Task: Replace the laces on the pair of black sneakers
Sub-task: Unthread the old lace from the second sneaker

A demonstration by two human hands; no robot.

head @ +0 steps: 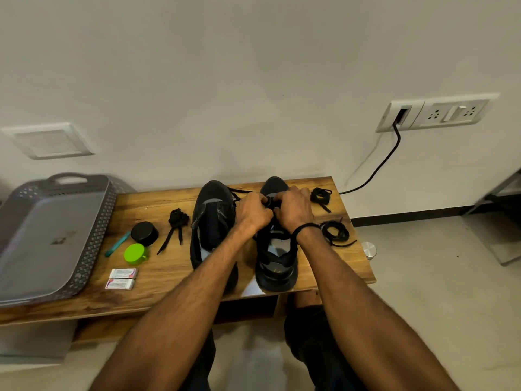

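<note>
Our left hand [255, 210] and right hand [295, 210] meet, both pinching a lace [242, 191] over the right sneaker [277, 259], whose long axis runs straight away beneath them on the bench [158, 203].

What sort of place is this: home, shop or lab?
Probably a room in a home, not a workshop: a low wooden table against a plain painted wall, a household socket plate on that wall, and a grey plastic basket at the table's left end.
</note>
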